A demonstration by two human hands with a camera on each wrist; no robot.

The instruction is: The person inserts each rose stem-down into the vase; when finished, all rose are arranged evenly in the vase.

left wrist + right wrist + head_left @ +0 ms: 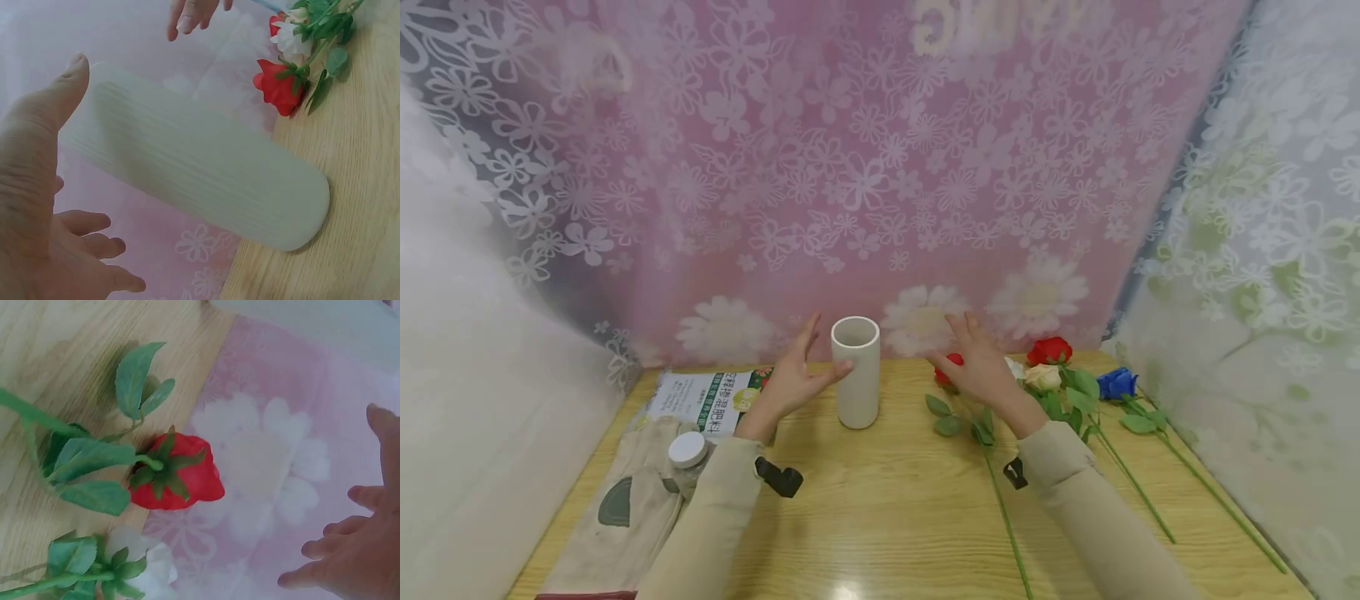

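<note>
A tall white cylindrical vase point(859, 383) stands upright on the wooden table. My left hand point(793, 379) is just left of it, fingers spread, with the thumb overlapping the vase's side in the head view; whether it touches I cannot tell. In the left wrist view the ribbed side of the vase point(194, 156) fills the middle, beside the spread left hand point(56, 187). To the vase's right, my right hand point(981, 371) hovers with extended fingers and holds nothing. A red rose point(178, 472) lies below the right hand point(356, 544), apart from it.
Right on the table lie a white rose point(292, 39), another red rose point(1049, 351), a cream rose point(1042, 377) and a blue rose point(1117, 383), with long green stems. Left are a printed packet point(703, 404), a white-lidded jar point(688, 450) and beige cloth point(643, 517). Patterned curtains point(880, 167) surround the table.
</note>
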